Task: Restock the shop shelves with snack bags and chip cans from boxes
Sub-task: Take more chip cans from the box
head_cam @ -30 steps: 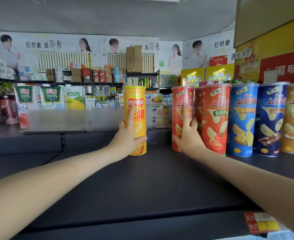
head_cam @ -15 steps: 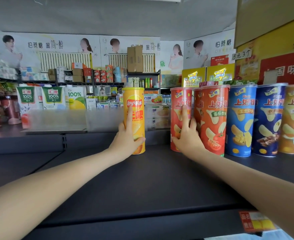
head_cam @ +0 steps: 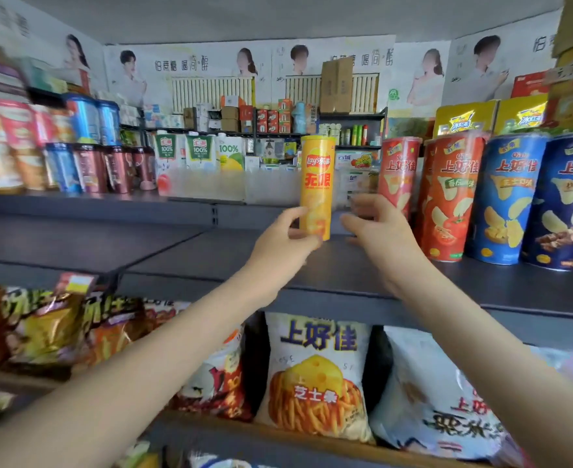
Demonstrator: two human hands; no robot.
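On the upper shelf (head_cam: 210, 251), a smooth dark-grey metal board, the risk lies with the tall, narrow yellow can (head_cam: 317, 184). Farthest left, on the tier below, crinkly foil bags (head_cam: 48, 325) lie soft and slumped. Next comes the left hand (head_cam: 280, 246), which grips the can low at its base, thumb on one side and fingers (head_cam: 303, 244) curled round the other. I cannot tell whether the base rests on the shelf or hangs just above it. Held so low, a glossy, slick cylinder with a high top could tip or twist out of the hold, I judge. Just right of it the right hand (head_cam: 381, 234) is loosely spread and holds nothing; blur hides whether it touches the can. Beside it stand wider red cans (head_cam: 447, 197), then blue cans (head_cam: 508, 197), upright and packed close. A knock from that hand or from the yellow can could topple the nearest, and such rigid tubes would roll.
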